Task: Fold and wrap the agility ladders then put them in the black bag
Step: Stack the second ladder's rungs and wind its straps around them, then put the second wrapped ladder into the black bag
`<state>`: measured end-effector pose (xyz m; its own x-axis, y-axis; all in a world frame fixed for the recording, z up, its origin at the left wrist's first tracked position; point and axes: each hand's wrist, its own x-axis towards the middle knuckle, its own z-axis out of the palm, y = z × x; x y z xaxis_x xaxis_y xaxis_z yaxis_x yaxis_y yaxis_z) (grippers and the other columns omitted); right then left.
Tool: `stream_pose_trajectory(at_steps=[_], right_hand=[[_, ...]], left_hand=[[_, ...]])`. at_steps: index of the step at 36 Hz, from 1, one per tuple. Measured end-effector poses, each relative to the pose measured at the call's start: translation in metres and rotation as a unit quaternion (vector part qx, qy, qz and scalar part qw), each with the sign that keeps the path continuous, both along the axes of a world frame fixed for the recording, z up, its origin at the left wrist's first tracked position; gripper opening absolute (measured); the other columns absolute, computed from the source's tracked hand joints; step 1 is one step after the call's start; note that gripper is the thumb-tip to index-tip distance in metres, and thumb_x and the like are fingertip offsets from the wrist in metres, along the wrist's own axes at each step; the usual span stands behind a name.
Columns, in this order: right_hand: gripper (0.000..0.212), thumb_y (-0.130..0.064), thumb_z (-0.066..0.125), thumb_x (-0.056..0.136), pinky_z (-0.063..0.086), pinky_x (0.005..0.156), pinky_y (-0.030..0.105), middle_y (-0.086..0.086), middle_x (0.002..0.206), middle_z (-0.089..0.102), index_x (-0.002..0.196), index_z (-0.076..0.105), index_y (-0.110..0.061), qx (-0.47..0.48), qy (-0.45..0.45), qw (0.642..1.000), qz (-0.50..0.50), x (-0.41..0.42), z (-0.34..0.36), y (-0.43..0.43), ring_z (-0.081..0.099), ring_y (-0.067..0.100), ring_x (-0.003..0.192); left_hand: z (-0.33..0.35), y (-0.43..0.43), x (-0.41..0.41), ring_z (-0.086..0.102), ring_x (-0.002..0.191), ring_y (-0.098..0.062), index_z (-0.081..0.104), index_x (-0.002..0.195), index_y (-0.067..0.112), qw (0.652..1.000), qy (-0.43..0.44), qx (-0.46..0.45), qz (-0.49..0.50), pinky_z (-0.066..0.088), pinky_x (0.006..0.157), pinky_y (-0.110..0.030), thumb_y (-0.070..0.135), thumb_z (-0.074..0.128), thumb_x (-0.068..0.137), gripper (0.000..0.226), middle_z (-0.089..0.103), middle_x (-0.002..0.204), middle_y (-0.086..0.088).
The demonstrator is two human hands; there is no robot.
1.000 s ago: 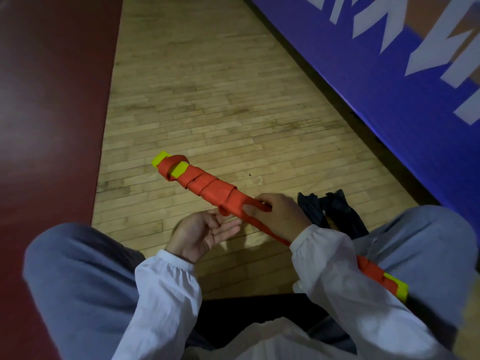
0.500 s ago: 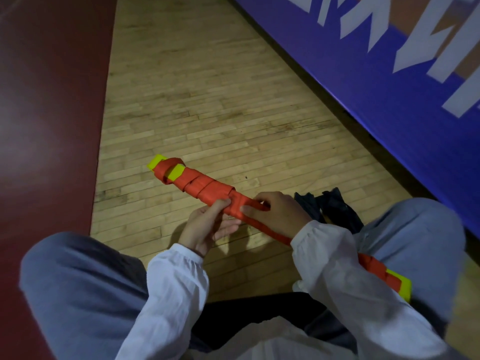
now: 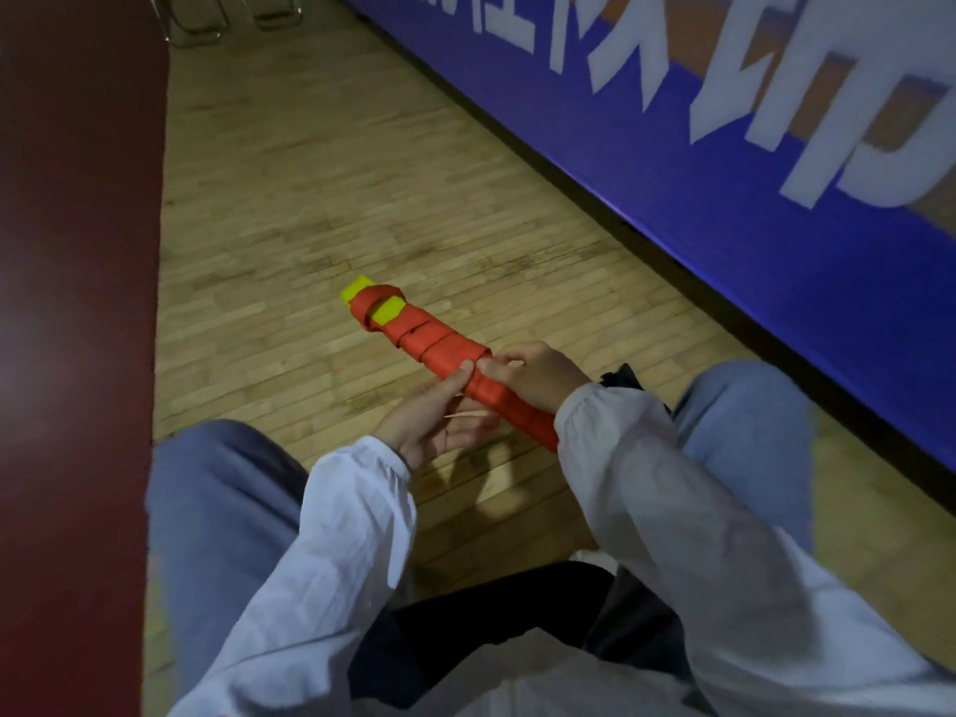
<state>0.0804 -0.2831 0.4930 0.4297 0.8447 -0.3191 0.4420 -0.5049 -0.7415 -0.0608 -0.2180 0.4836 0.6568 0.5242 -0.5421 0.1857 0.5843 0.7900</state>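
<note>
The white lettering on the blue banner point(image 3: 724, 209) at the right is cut off by the frame edge. Most of the black bag point(image 3: 622, 379) is hidden behind the right sleeve point(image 3: 646, 483) and knee, so only a dark corner is seen on the wooden floor point(image 3: 336, 199).

The near end of the agility ladder point(image 3: 439, 349) is covered by that sleeve as well. The ladder is held above the floor between the knees, slanting from near right to far left.

The right hand point(image 3: 533, 375) is curled over the ladder from the right. The left hand point(image 3: 434, 421) grips it from beneath, with the thumb laid on top beside the right thumb.

The ladder is seen as a tight bundle bound in overlapping turns of red strap. Yellow rung ends are exposed at its far tip.
</note>
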Motion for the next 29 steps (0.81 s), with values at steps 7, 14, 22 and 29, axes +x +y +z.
stream_pose_trajectory(at_steps=[7, 14, 22, 29], right_hand=[[0.04, -0.052, 0.052, 0.091, 0.038, 0.078, 0.03, -0.001, 0.108, 0.055, 0.121, 0.058, -0.026, -0.022, -0.022, 0.991, -0.132, 0.036, 0.007, -0.031, 0.051, 0.019, 0.093], [0.036, -0.053, 0.055, 0.082, 0.051, 0.079, 0.033, 0.004, 0.09, 0.069, 0.088, 0.067, -0.02, -0.043, -0.008, 0.972, -0.23, 0.091, 0.005, -0.047, 0.066, 0.024, 0.083], [0.041, -0.055, 0.055, 0.084, 0.042, 0.066, 0.028, 0.005, 0.091, 0.069, 0.086, 0.069, -0.017, -0.096, -0.004, 0.952, -0.291, 0.149, -0.045, -0.056, 0.064, 0.024, 0.083], [0.045, -0.058, 0.058, 0.079, 0.045, 0.064, 0.028, 0.007, 0.083, 0.07, 0.085, 0.073, -0.016, -0.124, 0.025, 0.924, -0.36, 0.202, -0.102, -0.084, 0.064, 0.021, 0.076]], left_hand=[[-0.016, -0.019, 0.055, 0.026, 0.031, -0.004, 0.051, 0.08, 0.011, 0.982, 0.053, 0.126, -0.133, 0.017, 0.035, -0.012, 0.048, 0.042, 0.097, 0.042, 0.036, 0.041, 0.009], [-0.057, -0.008, 0.101, 0.023, 0.032, -0.002, 0.054, 0.08, 0.007, 0.986, -0.056, 0.056, -0.145, 0.016, 0.034, -0.012, 0.025, 0.041, 0.101, 0.03, 0.029, 0.04, 0.009], [-0.101, -0.007, 0.168, 0.02, 0.03, -0.002, 0.054, 0.08, 0.01, 0.978, -0.023, -0.046, -0.203, 0.013, 0.032, -0.015, 0.028, 0.034, 0.102, 0.035, 0.027, 0.039, 0.009], [-0.161, -0.027, 0.24, 0.024, 0.025, -0.003, 0.057, 0.063, 0.006, 0.952, 0.082, -0.051, -0.291, 0.015, 0.028, -0.015, 0.019, 0.042, 0.101, 0.043, 0.031, 0.036, 0.005]])
